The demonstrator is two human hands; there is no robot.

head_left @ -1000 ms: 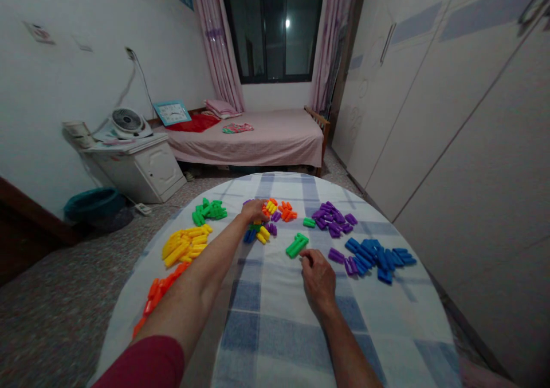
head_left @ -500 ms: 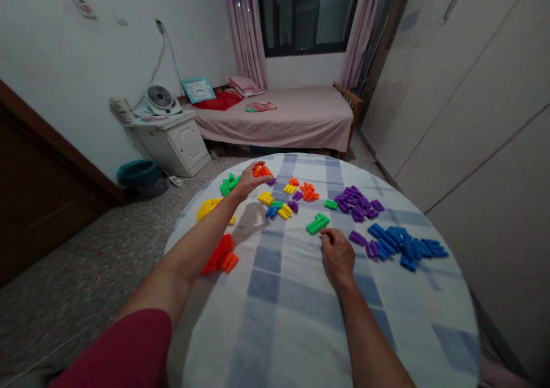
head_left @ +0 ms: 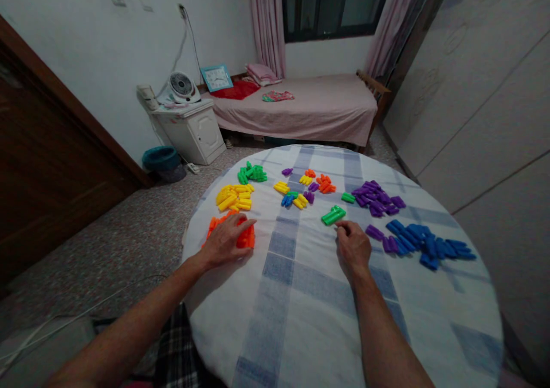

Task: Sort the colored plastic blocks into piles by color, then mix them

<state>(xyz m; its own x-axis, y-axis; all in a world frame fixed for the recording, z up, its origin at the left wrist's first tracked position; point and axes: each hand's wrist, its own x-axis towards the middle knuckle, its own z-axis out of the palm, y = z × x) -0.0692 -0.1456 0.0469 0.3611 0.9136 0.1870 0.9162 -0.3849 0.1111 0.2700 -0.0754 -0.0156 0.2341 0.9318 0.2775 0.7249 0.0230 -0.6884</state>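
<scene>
My left hand (head_left: pixel 226 240) is cupped over the orange pile at the table's left side. Its thumb and fingers curve around orange plastic pieces (head_left: pixel 246 238), which show between them; the palm hides part of the pile. My right hand (head_left: pixel 354 246) rests on the cloth with its fingers curled in, and their inner side is hidden. Just beyond its fingertips lie green plastic pieces (head_left: pixel 333 215), apart from the hand. Farther back, small mixed groups hold yellow pieces (head_left: pixel 282 187), blue pieces (head_left: pixel 287 200) and orange-red pieces (head_left: pixel 325 183). A purple piece (head_left: pixel 287 172) lies behind them.
Yellow (head_left: pixel 235 196) and green (head_left: pixel 251 173) piles lie beyond my left hand. To the right are a purple pile (head_left: pixel 374 198) and a blue pile (head_left: pixel 429 243). A checked cloth covers the round table (head_left: pixel 275 296); a bed (head_left: pixel 318 104) stands behind.
My left hand has come back from the table's far side to the orange pile. The orange pieces beside the far purple piece are gone from there. My right hand stays by the green pieces.
</scene>
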